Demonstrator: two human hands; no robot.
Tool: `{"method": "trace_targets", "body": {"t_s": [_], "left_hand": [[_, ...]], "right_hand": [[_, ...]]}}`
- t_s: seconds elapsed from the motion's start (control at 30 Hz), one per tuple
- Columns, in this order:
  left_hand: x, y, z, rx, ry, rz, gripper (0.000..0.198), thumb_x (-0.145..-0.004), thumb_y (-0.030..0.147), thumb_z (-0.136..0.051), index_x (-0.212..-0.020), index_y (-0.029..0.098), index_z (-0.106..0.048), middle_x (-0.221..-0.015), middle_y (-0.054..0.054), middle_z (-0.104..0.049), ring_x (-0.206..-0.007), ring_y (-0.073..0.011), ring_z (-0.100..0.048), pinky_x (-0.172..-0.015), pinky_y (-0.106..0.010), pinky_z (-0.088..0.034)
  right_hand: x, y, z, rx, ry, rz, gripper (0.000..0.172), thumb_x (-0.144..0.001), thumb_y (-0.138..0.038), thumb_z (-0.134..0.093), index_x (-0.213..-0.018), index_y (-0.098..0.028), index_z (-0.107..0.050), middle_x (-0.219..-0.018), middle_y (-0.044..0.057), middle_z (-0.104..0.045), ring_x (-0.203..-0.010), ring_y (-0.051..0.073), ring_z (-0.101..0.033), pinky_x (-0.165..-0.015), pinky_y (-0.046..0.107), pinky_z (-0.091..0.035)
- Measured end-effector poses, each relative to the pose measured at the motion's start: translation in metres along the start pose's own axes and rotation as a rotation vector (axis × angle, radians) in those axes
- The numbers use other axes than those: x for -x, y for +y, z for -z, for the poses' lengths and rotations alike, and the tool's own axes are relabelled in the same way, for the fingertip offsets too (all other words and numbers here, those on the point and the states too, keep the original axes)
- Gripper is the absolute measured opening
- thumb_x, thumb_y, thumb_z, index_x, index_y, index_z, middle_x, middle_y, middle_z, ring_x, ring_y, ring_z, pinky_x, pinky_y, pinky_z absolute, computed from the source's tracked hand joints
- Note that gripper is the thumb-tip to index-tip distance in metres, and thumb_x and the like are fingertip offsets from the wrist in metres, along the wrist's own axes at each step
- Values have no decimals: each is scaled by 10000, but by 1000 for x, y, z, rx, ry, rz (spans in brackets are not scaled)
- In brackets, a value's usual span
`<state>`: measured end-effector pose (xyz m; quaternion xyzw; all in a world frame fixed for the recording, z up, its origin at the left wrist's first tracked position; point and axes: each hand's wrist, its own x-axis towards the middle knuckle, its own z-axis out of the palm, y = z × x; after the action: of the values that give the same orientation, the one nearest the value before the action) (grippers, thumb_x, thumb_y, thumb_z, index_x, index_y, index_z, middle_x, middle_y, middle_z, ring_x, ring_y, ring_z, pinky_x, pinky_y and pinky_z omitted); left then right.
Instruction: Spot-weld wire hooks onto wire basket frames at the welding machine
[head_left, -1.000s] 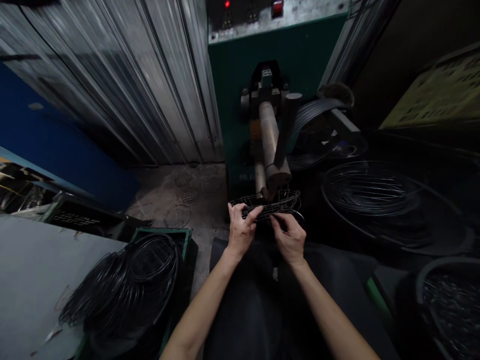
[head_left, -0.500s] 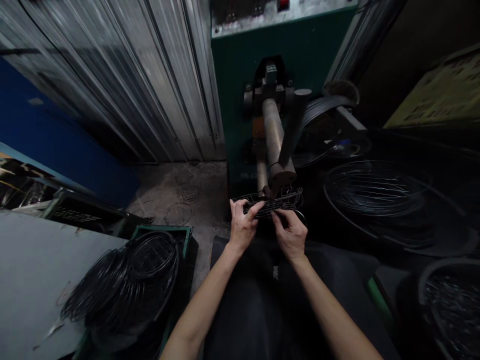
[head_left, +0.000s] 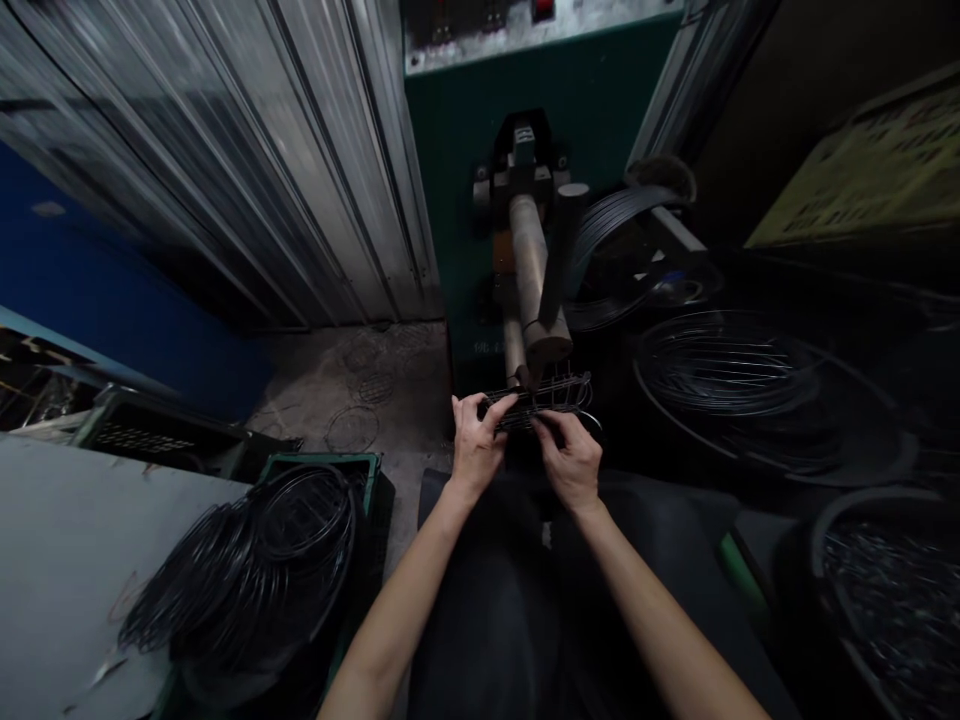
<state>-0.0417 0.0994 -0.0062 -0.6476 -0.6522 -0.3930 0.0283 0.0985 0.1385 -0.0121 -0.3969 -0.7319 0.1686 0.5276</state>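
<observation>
A round wire rack (head_left: 576, 388) is held at the tip of the machine's two metal arms (head_left: 534, 270). My left hand (head_left: 478, 445) grips its left side, thumb and fingers closed on the wires. At the near right edge, my right hand (head_left: 571, 458) pinches close to the electrode tips; whether a small wire piece is between those fingertips I cannot make out. The arms stick out from a green machine (head_left: 457, 150). Part of the rack is hidden behind my fingers and the tips.
On the left, a green crate (head_left: 371, 480) is heaped with wire racks (head_left: 247, 560). To the right are a wide basin (head_left: 885, 450) holding wire grids (head_left: 727, 365) and a tub of small metal pieces (head_left: 900, 590). Several wire rings (head_left: 352, 428) lie on the floor.
The whole view has shifted slightly, so the machine appears a little further left. Both hands keep hold near the electrode tips, with the rack almost unmoved between them.
</observation>
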Motion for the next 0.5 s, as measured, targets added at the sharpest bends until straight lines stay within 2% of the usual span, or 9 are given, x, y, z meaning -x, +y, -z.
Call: {"method": "trace_targets", "body": {"t_s": [0.13, 0.27, 0.5], "left_hand": [[-1, 1, 1, 4, 9, -9, 629, -698, 15, -586, -1234, 328, -477, -1083, -35, -428, -1042, -195, -463, -1072, -563, -260], [-2, 2, 3, 0, 31, -23, 602, -697, 13, -583, -1217, 304, -498, -1074, -43, -432, -1042, -197, -464, -1070, -553, -268], [-2, 2, 2, -6, 36, -34, 616, -703, 16, -571, -1234, 315, -483, -1072, -41, -430, -1049, -196, -469, -1074, -563, -254]], "right_hand": [[3, 4, -1, 32, 15, 45, 171, -894, -296, -513, -943, -178, -627, -875, 61, -622, -795, 153, -606, -723, 289, -511], [4, 5, 1, 144, 60, 77, 183, -868, -314, -557, -933, -175, -656, -895, 75, -536, -801, 156, -560, -716, 299, -505], [2, 5, 5, 171, 7, 45, 183, -878, -317, -537, -868, -189, -666, -861, 55, -499, -759, 145, -524, -683, 287, -481]]}}
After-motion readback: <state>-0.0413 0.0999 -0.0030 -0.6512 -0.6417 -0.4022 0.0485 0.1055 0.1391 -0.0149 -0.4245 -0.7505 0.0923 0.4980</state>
